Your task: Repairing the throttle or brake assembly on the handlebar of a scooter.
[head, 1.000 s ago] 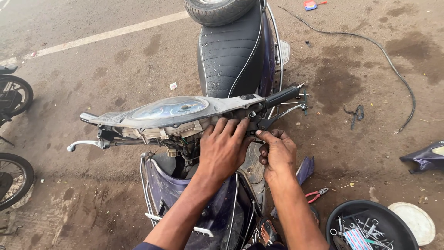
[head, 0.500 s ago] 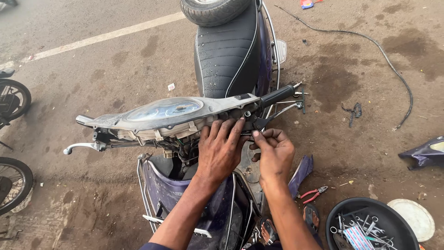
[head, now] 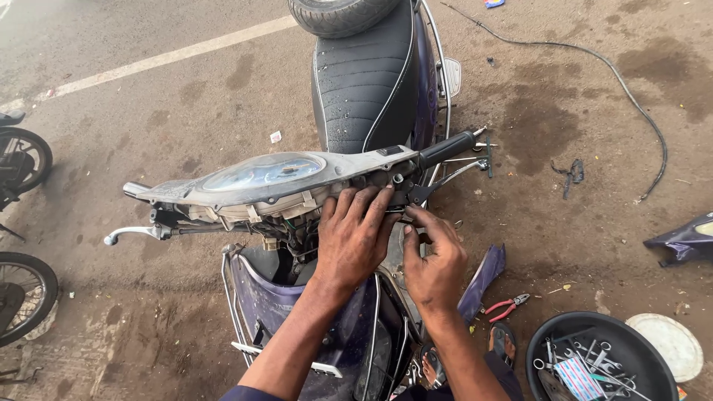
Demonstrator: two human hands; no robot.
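Stained, oily pavement (head: 186,104) with one painted white line across the upper left carries everything. One purple scooter (head: 416,82) stands mid-frame, black seat (head: 364,82) and one tyre (head: 334,11) beyond its handlebar unit (head: 252,186), whose front cover is off so wiring shows under the speedometer lens (head: 264,171). Two brake levers: one at the handlebar unit's left end (head: 134,234), one at its right end (head: 453,174) below the black hand grip (head: 445,148). Left of the handlebar unit, two wheels of other bikes (head: 22,160) (head: 22,297) cut by the frame edge. Right of it, one long black cable (head: 616,74) snakes over the pavement, one small black scrap (head: 570,172) lies near, and one purple body panel (head: 687,238) sits at the far edge. Below right of the handlebar unit: one red-handled pliers (head: 505,306), one black tub of spanners (head: 601,364), one white lid (head: 672,345) just beside the tub. Another purple panel piece (head: 483,275) sits just right of the hands. One sandalled foot (head: 501,341) shows beside the tub. Left hand (head: 353,238) lies flat, fingers spread, on the handlebar unit's underside near the right switch housing, covering the wiring there. Right hand (head: 434,260) has fingertips pinched narrow at the same housing; whatever it pinches is too small to tell.
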